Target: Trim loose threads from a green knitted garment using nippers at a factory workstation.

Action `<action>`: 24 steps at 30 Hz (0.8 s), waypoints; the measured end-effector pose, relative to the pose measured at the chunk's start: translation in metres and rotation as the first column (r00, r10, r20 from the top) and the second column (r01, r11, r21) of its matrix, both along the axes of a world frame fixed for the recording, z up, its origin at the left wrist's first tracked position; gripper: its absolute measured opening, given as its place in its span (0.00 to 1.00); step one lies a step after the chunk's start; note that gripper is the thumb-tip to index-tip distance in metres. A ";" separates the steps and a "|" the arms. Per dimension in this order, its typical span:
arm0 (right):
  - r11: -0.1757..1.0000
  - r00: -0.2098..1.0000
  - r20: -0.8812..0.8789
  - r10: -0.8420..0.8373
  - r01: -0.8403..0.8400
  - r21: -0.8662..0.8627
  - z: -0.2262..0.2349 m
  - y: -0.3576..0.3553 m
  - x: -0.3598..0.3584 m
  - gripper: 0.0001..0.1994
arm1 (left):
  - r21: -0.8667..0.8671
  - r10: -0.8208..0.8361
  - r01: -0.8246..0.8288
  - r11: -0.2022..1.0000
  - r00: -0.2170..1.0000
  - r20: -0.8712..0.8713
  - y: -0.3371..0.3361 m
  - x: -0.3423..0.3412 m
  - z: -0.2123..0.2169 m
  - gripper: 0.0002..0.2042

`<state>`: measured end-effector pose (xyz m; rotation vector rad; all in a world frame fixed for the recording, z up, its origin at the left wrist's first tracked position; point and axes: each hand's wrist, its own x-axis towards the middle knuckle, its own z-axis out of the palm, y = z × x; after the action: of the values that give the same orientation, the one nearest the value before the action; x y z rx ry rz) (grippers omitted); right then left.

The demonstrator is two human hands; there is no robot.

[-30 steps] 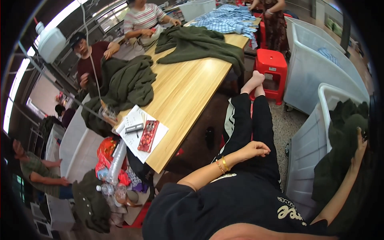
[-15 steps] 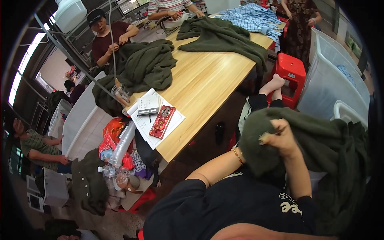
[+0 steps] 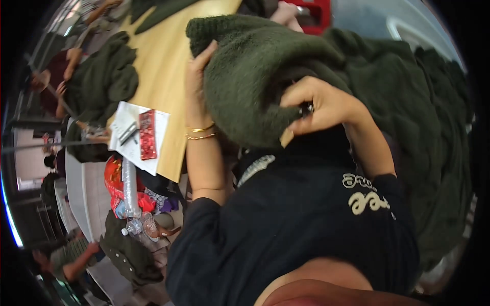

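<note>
A dark green knitted garment (image 3: 250, 61) fills the space in front of me, its ribbed end raised at the upper left. My left hand (image 3: 198, 76) grips that end from the side, its thumb laid over the knit and the other fingers hidden. Against the near fold of the cloth, my right hand (image 3: 326, 106) is closed, thumb and fingers bent toward each other. A small dark, shiny thing (image 3: 306, 108) shows between its fingers, too small to name. The rest of the garment (image 3: 403, 102) hangs in heavy folds on my right.
A wooden table (image 3: 163, 66) stands ahead to the left, with papers and a red patterned phone (image 3: 147, 133) on its corner. Bottles and bags (image 3: 135, 204) lie beside it. Co-workers sit along the left. A pale plastic bin (image 3: 377, 20) is at the upper right.
My view has turned and dropped closer to the garment. My left hand, hidden behind the cloth before, now shows at its ribbed end. The right hand has shifted left relative to the picture.
</note>
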<state>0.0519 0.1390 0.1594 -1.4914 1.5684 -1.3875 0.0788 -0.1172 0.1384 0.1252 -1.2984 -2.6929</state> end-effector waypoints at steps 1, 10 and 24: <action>0.999 0.997 -0.050 -0.051 0.051 0.002 -0.015 0.010 -0.006 0.10 | -0.236 0.133 -0.134 0.962 0.991 -0.021 0.002 -0.005 -0.008 0.12; 0.748 0.874 -0.286 -0.392 0.484 0.454 -0.111 0.104 0.001 0.20 | -0.323 -0.005 0.054 0.945 0.989 0.151 0.012 -0.007 -0.101 0.13; 0.692 0.725 -0.011 -0.689 0.662 0.288 -0.104 0.102 -0.033 0.12 | -0.284 -0.047 0.091 0.954 0.987 0.155 0.011 0.016 -0.096 0.11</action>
<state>0.0191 0.2411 0.0557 -0.6589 2.2676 -1.4923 0.0944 -0.1062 0.0425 0.2512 -1.7574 -2.5517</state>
